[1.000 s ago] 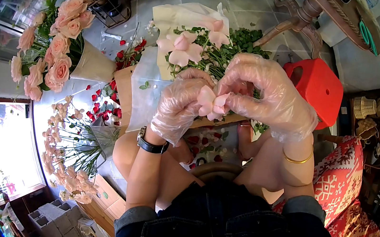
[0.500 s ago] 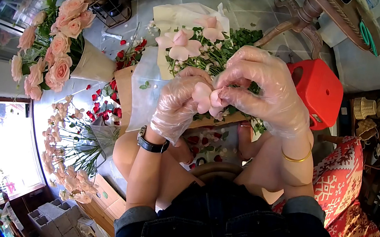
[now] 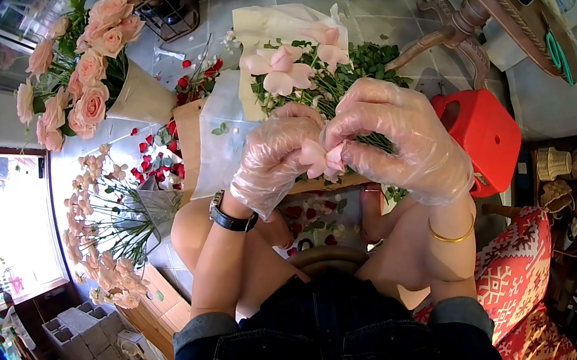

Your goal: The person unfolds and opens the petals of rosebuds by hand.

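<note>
A small pale pink rose [image 3: 317, 159] with spread outer petals is between my two hands, both in clear plastic gloves. My left hand [image 3: 270, 152] is closed around its left side, with the stem hidden. On the other side, the thumb and fingertips of my right hand [image 3: 403, 140] pinch the petals near the flower's centre. Just beyond my hands are two larger pink blooms with opened petals, a nearer rose [image 3: 282, 70] and a farther rose [image 3: 330, 43]. Whether their stems run into my left hand cannot be seen. Green leafy stems [image 3: 369, 63] lie behind them.
A wrapped bouquet of pink roses [image 3: 87, 102] stands at the left, with more pale flowers [image 3: 108, 273] below it. Red petals [image 3: 149, 162] and cream paper [image 3: 251, 22] lie on the tiled floor. A red stool [image 3: 486, 144] and a carved table leg [image 3: 461, 28] are at right.
The rose between my hands has shifted slightly right and turned. The two opened blooms beyond have also swayed and tilted a little. Both hands keep their pinch, nearly in place.
</note>
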Motion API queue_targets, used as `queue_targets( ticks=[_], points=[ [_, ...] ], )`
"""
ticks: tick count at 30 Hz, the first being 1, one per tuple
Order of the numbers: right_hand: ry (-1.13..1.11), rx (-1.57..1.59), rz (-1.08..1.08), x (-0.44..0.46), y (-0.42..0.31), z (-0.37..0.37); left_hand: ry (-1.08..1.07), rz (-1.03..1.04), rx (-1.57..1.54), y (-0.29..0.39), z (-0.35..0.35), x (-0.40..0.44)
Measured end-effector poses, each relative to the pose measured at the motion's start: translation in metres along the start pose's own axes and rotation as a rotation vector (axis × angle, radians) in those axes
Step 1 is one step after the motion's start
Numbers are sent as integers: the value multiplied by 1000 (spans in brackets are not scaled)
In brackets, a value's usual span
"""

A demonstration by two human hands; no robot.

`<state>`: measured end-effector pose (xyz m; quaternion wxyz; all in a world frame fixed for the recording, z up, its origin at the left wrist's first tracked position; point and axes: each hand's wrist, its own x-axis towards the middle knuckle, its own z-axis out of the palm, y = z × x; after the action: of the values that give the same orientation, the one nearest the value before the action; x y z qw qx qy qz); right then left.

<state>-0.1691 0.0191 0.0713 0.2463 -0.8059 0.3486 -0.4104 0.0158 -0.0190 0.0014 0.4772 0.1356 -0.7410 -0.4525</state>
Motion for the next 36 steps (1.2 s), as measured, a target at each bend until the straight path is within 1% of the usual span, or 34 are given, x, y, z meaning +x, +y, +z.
queue_targets(
  ticks=[3, 5, 6, 8, 9, 11, 13, 14, 15, 16, 17, 18, 19, 21, 22, 24, 26, 27, 29, 31, 32, 33, 34, 35, 36],
  points=[
    [-25, 45, 29, -1, 0, -1, -38, 40, -7, 0, 0, 2],
    [-37, 86, 57, -1, 0, -1, -58, -54, -76, 7, 2, 3],
    [-37, 117, 88, -1, 0, -2, -58, -54, -76, 7, 1, 3],
    [-38, 149, 118, -2, 0, -1, -49, -157, -130, 8, 1, 2],
    [-25, 163, 153, -3, 2, 0, -49, -156, -130, 10, 1, 2],
    [-12, 177, 187, -3, 1, 2, -24, -222, -165, 13, 3, 2],
    [32, 252, 349, -2, -4, 7, -10, -263, -213, 13, 3, 0],
    [32, 252, 349, -2, -3, 9, 4, -303, -261, 13, 3, -1],
    [60, 328, 360, -2, -2, 12, 4, -303, -261, 12, 3, -3],
    [88, 404, 371, -2, -1, 14, -1, -348, -270, 12, 2, -5],
    [88, 404, 372, -1, -2, 15, -4, -370, -275, 12, 1, -6],
    [101, 543, 438, -1, -3, 17, -7, -392, -279, 12, 1, -6],
    [113, 682, 504, -1, -4, 17, -48, -363, -335, 12, 0, -5],
    [121, 703, 528, -1, -6, 17, -88, -333, -390, 8, 0, -4],
    [128, 724, 552, -1, -7, 17, -101, -272, -471, 3, 1, -6],
    [121, 684, 562, -1, -6, 17, -112, -210, -552, 6, 2, -5],
    [115, 644, 571, -2, -4, 18, -98, -358, -563, 18, 3, -2],
    [103, 594, 544, -3, -1, 19, -98, -358, -563, 18, 3, -3],
    [91, 545, 516, -4, 0, 17, -125, -342, -725, 16, 4, -5],
    [27, 544, 450, -2, -3, 13, -106, -352, -694, 16, 2, -8],
    [27, 544, 450, -2, -3, 12, -87, -363, -664, 17, 2, -8],
    [32, 561, 405, -1, -3, 12, -86, -362, -663, 17, 1, -8],
    [37, 577, 361, -1, -4, 11, -100, -341, -632, 17, 0, -6],
    [36, 577, 360, -1, -4, 10, -112, -319, -600, 17, 0, -6],
    [2, 540, 321, 0, -4, 8, -112, -318, -600, 16, -1, -7]
  ],
)
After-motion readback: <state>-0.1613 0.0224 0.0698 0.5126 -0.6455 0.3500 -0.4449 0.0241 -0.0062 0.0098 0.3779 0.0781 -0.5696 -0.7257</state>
